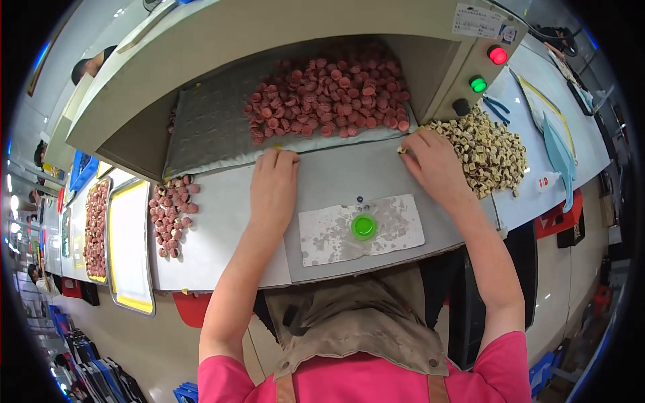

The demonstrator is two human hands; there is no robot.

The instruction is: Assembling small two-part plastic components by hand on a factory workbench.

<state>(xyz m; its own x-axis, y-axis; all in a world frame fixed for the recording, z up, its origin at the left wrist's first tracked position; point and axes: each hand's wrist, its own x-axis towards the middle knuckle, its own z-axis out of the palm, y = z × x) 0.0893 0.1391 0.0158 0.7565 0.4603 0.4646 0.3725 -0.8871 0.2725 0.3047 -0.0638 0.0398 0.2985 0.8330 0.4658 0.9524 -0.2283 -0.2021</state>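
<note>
Red cups [329,94] at the back, our left hand [274,181] and right hand [433,164] well apart at the front

Largest before us is the desk [215,228], with a cream machine [289,20] arching over its far side. Under that arch we see a grey cloth [208,121], and the red cups are heaped on the right part of it. To the right of the machine's opening, a heap of beige bits [487,151] spreads over the desk. At our far left lies a yellow-edged tray [131,242], and between it and our left arm a looser group of reddish pieces [176,200]. Nearer to us is a stained white sheet [322,242].

Our hands come next in size. The left hand has its fingers close together, their tips at the cloth's front edge; we cannot tell whether they grip anything. The right hand rests by the near left side of the beige heap, thumb and forefinger pinched together.

Smaller again are the blue pliers [496,107] beyond the beige heap and the bright green cup [364,227] on the sheet. Smallest, we make out a single beige bit [402,150] between the right hand's fingertips
</note>
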